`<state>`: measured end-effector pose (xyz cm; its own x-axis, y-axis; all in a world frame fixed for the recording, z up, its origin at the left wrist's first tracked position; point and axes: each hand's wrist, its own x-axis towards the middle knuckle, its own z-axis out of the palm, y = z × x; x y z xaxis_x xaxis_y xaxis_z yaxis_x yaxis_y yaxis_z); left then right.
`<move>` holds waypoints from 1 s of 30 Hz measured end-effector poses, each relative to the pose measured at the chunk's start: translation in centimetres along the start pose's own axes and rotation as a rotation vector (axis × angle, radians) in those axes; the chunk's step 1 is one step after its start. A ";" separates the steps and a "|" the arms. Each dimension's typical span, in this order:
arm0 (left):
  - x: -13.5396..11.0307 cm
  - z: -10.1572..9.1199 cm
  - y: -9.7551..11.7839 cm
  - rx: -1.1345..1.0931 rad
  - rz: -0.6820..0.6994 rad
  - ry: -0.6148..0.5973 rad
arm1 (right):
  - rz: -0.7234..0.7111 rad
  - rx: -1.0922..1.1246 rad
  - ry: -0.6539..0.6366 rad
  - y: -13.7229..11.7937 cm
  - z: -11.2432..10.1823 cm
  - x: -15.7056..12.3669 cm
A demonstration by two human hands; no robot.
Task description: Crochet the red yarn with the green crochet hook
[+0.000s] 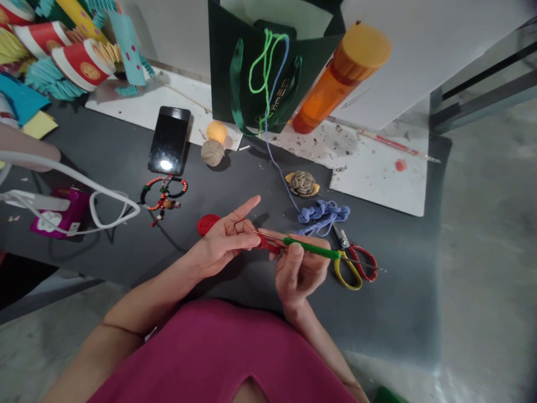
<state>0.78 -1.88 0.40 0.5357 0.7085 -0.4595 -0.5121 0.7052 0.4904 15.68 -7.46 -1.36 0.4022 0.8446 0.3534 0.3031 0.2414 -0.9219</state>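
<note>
My right hand [301, 268] is closed round a crochet hook with a green handle [312, 249]; its metal tip points left into a small piece of red crochet work [268, 244]. My left hand [229, 238] pinches that red piece with thumb and fingers, and its forefinger sticks out with a red thread running over it. A red ball of yarn [207, 223] lies on the dark table [104, 162] just behind the left hand.
Scissors with yellow and red handles [354, 266] lie right of my hands, beside loose blue yarn [321, 215]. Behind stand a dark green bag [260, 67], an orange bottle [339, 75], a phone [170, 140], beads [163, 196], small yarn balls [212, 152] and a crocheted flower [302, 183].
</note>
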 end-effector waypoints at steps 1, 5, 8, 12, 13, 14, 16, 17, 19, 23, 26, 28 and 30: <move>0.0 0.0 0.0 0.004 -0.004 0.001 | 0.002 -0.007 -0.011 0.0 -0.1 0.1; 0.0 -0.1 0.2 0.003 -0.035 -0.031 | 0.122 0.023 -0.013 0.5 -0.4 0.4; 0.1 -0.1 0.1 -0.001 -0.067 -0.088 | 0.243 0.211 -0.054 1.0 -0.2 0.9; 0.1 0.1 -0.2 0.032 -0.071 -0.117 | 0.449 0.393 -0.206 0.8 0.5 1.4; 0.1 0.2 -0.2 0.051 -0.043 -0.104 | 0.479 0.421 -0.221 0.7 0.6 1.4; 0.1 0.3 -0.3 0.074 -0.002 -0.085 | 0.497 0.445 -0.224 0.6 0.8 1.4; -0.1 0.5 -0.4 0.134 0.093 -0.052 | 0.516 0.476 -0.206 0.4 1.0 1.3; -0.1 0.5 -0.5 0.172 0.135 -0.042 | 0.526 0.486 -0.197 0.4 1.1 1.3; -0.3 0.5 -0.5 0.248 0.212 -0.039 | 0.544 0.505 -0.192 0.3 1.1 1.3; -0.5 0.7 -0.7 0.393 0.373 -0.034 | 0.551 0.552 -0.191 0.2 1.3 1.5; -0.7 1.0 -0.9 0.515 0.453 0.022 | 0.522 0.551 -0.190 0.1 1.4 1.4; -0.9 1.1 -1.0 0.590 0.501 0.045 | 0.499 0.511 -0.198 0.2 1.3 1.3; -1.1 1.0 -0.9 0.662 0.557 0.074 | 0.498 0.458 -0.235 0.4 1.0 1.3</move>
<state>1.37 -3.36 1.23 0.2667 0.9619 -0.0600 -0.1783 0.1105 0.9777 15.45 -5.82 -1.39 0.1860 0.9748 -0.1232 -0.2818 -0.0671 -0.9571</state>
